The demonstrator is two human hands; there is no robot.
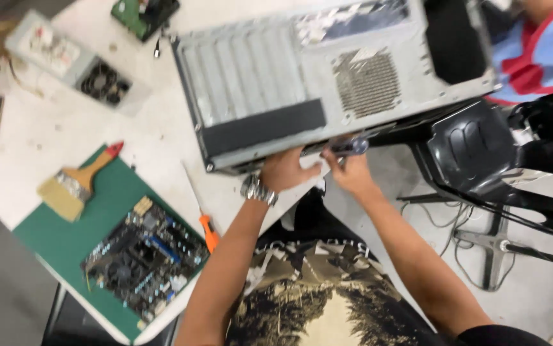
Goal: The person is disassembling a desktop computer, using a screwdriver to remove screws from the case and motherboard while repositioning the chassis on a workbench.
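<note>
Nearest to you, your two forearms rise from your lap toward the desk's [161,138] near edge, where a grey computer case [328,70] lies on its side, its long axis running left to right across your view and its right end jutting out past the desk over the floor. Your left hand [284,170], a metal watch [258,190] at the wrist, is pressed up against the case's lower edge with the fingers curled under it, gripping the rim as far as the blur lets you judge. Your right hand [348,170] sits just beside it to the right, fingers closed on a dark-handled screwdriver [348,148] that lies nearly level, parallel to that same lower edge and touching or almost touching it; which way its tip points cannot be told. The case therefore lies directly ahead of and above both sets of fingers, the two hands about equally close to it. Left of your arms an orange-handled screwdriver [205,221] rests at the desk's edge beside a green mat [107,192] carrying a circuit board [145,259] and a paintbrush [78,182]. Farther back, a power supply unit [65,61] sits near the far left corner. Beyond the case, a black chair [481,154] stands on the floor, and another person's torso in blue and red [533,51] shows at the top right.
</note>
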